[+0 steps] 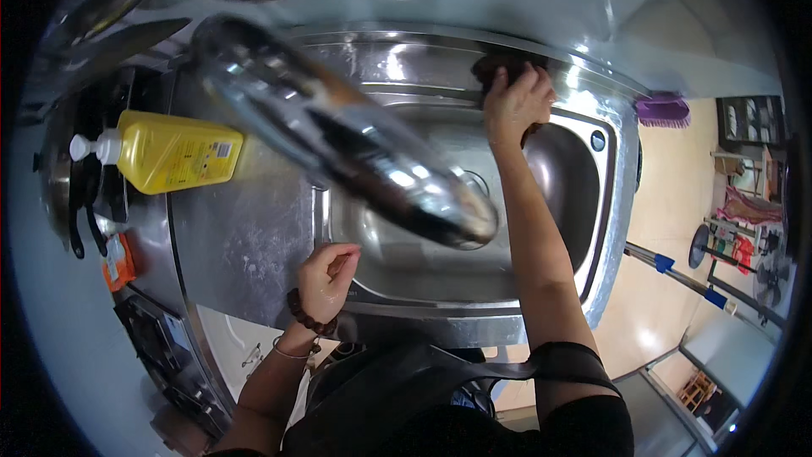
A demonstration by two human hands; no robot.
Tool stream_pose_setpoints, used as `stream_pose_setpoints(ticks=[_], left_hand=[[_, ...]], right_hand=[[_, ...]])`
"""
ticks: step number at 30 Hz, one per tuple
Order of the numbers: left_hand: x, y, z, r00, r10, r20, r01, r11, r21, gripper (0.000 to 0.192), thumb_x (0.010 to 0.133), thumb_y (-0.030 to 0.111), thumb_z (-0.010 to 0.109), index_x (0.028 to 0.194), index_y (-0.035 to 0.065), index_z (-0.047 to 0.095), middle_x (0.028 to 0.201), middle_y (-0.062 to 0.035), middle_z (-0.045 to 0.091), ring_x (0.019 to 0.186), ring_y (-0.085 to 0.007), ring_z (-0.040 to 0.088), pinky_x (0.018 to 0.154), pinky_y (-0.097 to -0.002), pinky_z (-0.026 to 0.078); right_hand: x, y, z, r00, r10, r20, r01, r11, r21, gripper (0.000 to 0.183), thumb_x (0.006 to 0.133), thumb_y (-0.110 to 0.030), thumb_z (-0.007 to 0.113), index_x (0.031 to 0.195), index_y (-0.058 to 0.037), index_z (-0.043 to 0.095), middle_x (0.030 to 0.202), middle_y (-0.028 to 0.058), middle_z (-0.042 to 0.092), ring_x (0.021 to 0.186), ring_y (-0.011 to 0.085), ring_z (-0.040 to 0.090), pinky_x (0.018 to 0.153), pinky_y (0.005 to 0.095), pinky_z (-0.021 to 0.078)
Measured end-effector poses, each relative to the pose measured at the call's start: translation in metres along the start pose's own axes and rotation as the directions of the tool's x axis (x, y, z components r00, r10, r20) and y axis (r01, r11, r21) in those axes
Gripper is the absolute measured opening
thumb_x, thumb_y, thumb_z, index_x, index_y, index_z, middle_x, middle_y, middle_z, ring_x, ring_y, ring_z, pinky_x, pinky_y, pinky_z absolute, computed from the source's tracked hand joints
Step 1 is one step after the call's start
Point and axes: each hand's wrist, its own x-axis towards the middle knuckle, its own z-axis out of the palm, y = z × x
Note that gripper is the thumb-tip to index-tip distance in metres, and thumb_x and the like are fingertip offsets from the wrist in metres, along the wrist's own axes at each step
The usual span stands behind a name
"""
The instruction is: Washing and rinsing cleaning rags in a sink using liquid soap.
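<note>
My right hand (520,101) is at the back rim of the stainless steel sink (438,273), its fingers on a dark brown, crumpled thing (501,70), perhaps a scrubbing pad or cloth. My left hand (328,279) is over the sink's front left corner, fingers curled and nothing seen in them; beaded and thin bracelets circle that wrist. A large, shiny metal faucet (342,133) crosses the view close to the camera, blurred, and hides part of the basin. A yellow pump bottle (181,152), shown lying sideways in this view, is on the steel counter (254,235) at the left.
A purple brush (663,110) is beyond the sink's right end. Pan handles (85,222) and an orange packet (118,261) are at the far left. Poles with blue joints (682,273) extend over the floor at right, near a shelf with items. Metal pans hang at upper left.
</note>
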Motion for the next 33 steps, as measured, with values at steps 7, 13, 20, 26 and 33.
stream_pose_setpoints(ticks=[7,13,20,26,33], left_hand=[[-0.015,-0.002,-0.013,0.99,0.089,-0.11,-0.089,0.996,0.007,0.012,0.082,0.003,0.056,0.091,-0.0028,0.06,0.084,-0.0098,0.064,0.074,-0.0113,0.06,0.064,-0.0218,0.047],[-0.035,-0.036,-0.016,0.969,-0.053,-0.24,0.044,0.998,-0.045,0.011,0.082,0.003,0.057,0.091,-0.0029,0.061,0.083,-0.0088,0.061,0.075,-0.0115,0.059,0.066,-0.0214,0.046],[-0.049,-0.023,0.004,0.899,-0.073,-0.433,0.125,0.988,0.093,0.012,0.08,0.005,0.058,0.091,-0.0002,0.062,0.08,-0.0083,0.061,0.068,-0.0118,0.057,0.061,-0.0238,0.046],[-0.025,-0.004,0.022,0.91,0.011,-0.414,-0.006,1.0,0.013,0.013,0.084,0.007,0.055,0.094,0.0,0.061,0.084,-0.0087,0.061,0.074,-0.012,0.057,0.066,-0.0226,0.045],[-0.048,-0.014,0.034,0.91,-0.092,-0.405,0.096,0.995,-0.011,0.016,0.086,0.009,0.055,0.098,-0.0012,0.058,0.089,-0.0075,0.061,0.08,-0.012,0.057,0.072,-0.0225,0.044]], right_hand=[[0.033,-0.093,-0.022,0.785,-0.582,0.213,0.163,0.525,0.835,0.037,0.06,0.006,0.062,0.094,-0.0064,0.059,0.097,0.0153,0.054,0.097,0.0338,0.048,0.086,0.0393,0.0385],[0.009,-0.226,0.058,0.235,-0.931,-0.278,0.425,-0.159,0.891,0.043,0.073,-0.034,0.063,0.112,-0.0147,0.058,0.124,0.0101,0.047,0.108,0.0262,0.049,0.09,0.033,0.0399],[-0.036,-0.22,0.09,-0.066,-0.996,-0.067,0.573,-0.092,0.814,0.037,0.075,-0.012,0.05,0.112,-0.0085,0.055,0.124,0.0073,0.048,0.115,0.0264,0.043,0.102,0.0336,0.0288],[0.054,-0.048,0.014,0.048,-0.987,0.156,0.558,0.156,0.815,0.033,0.077,-0.018,0.058,0.11,-0.0165,0.056,0.126,0.0062,0.045,0.106,0.0288,0.048,0.092,0.0395,0.0384],[0.121,0.136,-0.054,0.127,-0.921,0.368,0.72,0.341,0.605,0.044,0.068,-0.016,0.069,0.109,-0.0131,0.055,0.124,0.01,0.045,0.105,0.0288,0.049,0.091,0.0422,0.0384]])
